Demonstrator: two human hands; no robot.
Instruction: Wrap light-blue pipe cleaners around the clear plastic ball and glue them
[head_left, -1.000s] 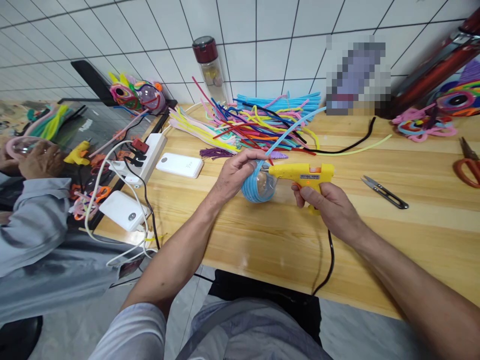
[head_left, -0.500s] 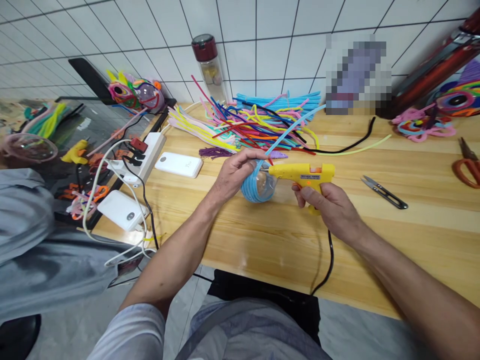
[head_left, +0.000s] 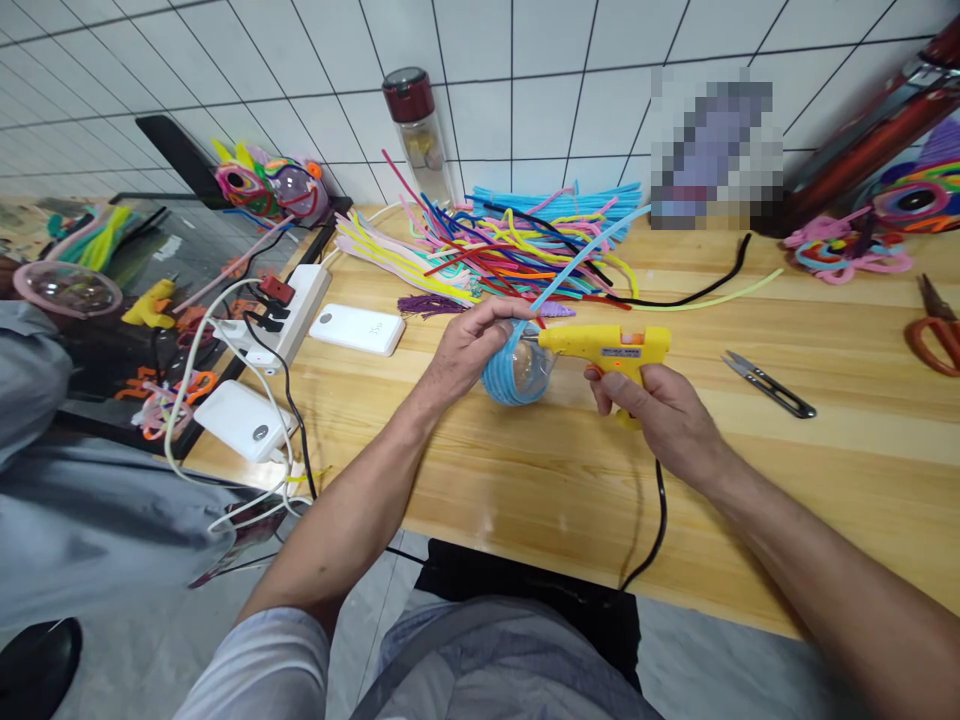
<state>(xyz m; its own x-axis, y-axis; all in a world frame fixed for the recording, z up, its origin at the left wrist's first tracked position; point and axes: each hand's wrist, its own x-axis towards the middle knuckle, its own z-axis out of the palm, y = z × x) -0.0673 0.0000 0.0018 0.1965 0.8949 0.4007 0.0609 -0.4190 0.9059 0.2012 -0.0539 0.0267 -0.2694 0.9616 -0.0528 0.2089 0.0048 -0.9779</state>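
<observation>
My left hand [head_left: 474,345] is closed round the upper left of a clear plastic ball [head_left: 538,375]. Rows of blue pipe cleaner [head_left: 498,378] wrap the ball's left part, and a loose length of it rises to the upper right past my fingers. In my right hand [head_left: 667,415] is a yellow hot glue gun [head_left: 600,346], with a small orange light on its body. The gun's nozzle points left and meets the ball beside the blue rows; whether it touches them I cannot tell. A black cord hangs from the gun's handle.
Behind the ball lies a heap of coloured pipe cleaners [head_left: 517,245]. To the right are thread snips [head_left: 769,385] and orange-handled scissors [head_left: 934,325]. A power strip [head_left: 300,315], white power banks [head_left: 358,330] and cables occupy the left. A clear bottle [head_left: 420,135] stands at the wall. Another person sits far left.
My hands, the glue gun and the ball stay almost still. At the far left, the other person's body has shifted, and the pink-rimmed clear piece there has moved slightly right.
</observation>
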